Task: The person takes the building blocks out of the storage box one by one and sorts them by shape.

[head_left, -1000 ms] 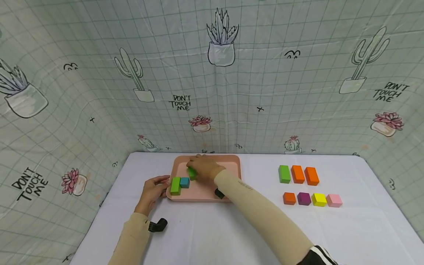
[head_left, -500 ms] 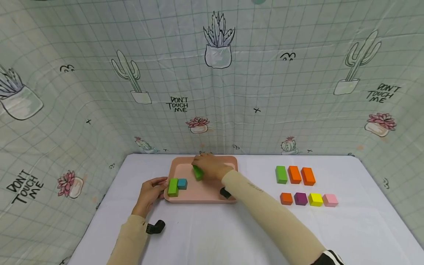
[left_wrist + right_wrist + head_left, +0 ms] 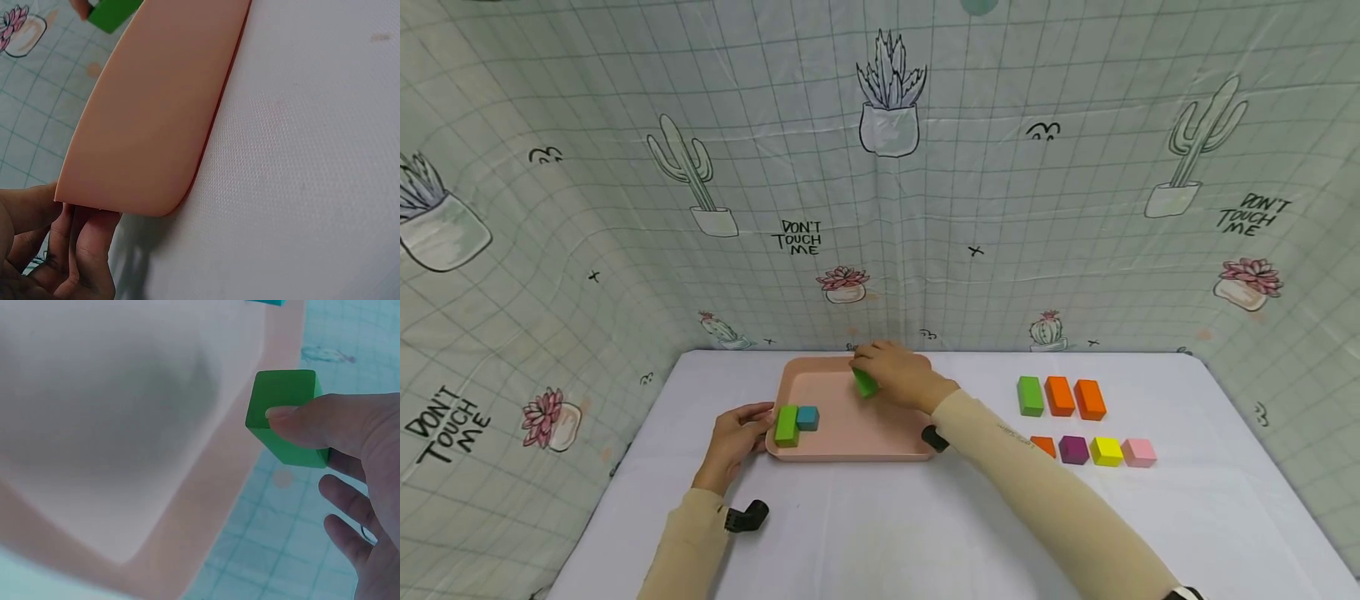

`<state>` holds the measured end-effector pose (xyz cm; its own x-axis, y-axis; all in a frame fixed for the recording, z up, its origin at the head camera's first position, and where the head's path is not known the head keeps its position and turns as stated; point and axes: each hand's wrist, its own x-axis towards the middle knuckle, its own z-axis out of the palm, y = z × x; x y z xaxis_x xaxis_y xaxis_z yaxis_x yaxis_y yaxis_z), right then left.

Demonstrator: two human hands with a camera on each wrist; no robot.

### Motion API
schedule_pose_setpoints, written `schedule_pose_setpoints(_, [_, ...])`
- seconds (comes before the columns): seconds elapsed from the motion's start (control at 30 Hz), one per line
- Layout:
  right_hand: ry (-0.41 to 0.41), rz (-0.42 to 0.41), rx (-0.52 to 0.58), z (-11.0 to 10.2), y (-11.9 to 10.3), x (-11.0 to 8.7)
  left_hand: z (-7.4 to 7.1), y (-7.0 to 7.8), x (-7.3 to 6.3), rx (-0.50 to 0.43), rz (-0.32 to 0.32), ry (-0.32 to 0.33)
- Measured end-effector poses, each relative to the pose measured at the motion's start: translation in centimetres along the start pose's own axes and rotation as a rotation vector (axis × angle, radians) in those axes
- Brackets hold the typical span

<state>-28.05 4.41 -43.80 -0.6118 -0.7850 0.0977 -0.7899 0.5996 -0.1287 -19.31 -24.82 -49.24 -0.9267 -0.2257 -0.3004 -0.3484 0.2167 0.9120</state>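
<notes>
My right hand (image 3: 901,375) pinches a green block (image 3: 865,384) above the back of the pink tray (image 3: 842,437). In the right wrist view the thumb presses on the near face of this block (image 3: 287,440), and the other fingers are partly hidden behind it. At the tray's left side my left hand (image 3: 733,437) holds the rim. The left wrist view has its fingers (image 3: 90,250) curled at the edge of the tray (image 3: 144,119). Inside the tray, near its left end, another green block (image 3: 787,427) lies beside a blue cube (image 3: 807,418).
On the white table (image 3: 880,525) to the right stand a green block (image 3: 1030,396) and two orange blocks (image 3: 1059,396). In front of them are an orange cube (image 3: 1045,444), partly behind the right sleeve, a purple cube (image 3: 1074,450), a yellow one (image 3: 1107,451) and a pink one (image 3: 1139,452).
My right hand has carried the green block rightward along the tray's back, away from the blue cube. My left hand stays at the rim, and the head view has shifted slightly.
</notes>
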Motion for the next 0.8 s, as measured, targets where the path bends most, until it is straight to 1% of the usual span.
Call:
schedule_pose_setpoints(0.1, [0.051,-0.009,0.005,-0.4,0.5,-1.0,-0.1,-0.1,0.0,-0.004,0.005,-0.002])
schedule_pose_setpoints(0.23, [0.115,0.000,0.009,-0.9,1.4,-2.3,-0.1,-0.1,-0.1,-0.001,0.014,-0.008])
schedule_pose_setpoints(0.37, [0.161,0.011,-0.009,-1.4,2.2,-3.7,-0.1,-0.1,-0.1,0.002,0.016,-0.005])
schedule_pose_setpoints(0.63, [0.215,0.062,0.013,-2.3,3.0,-6.9,0.0,0.1,0.0,0.009,0.003,0.005])
schedule_pose_setpoints(0.8, [0.250,0.116,0.011,-2.7,3.8,-9.2,0.0,0.0,0.0,0.013,0.003,0.002])
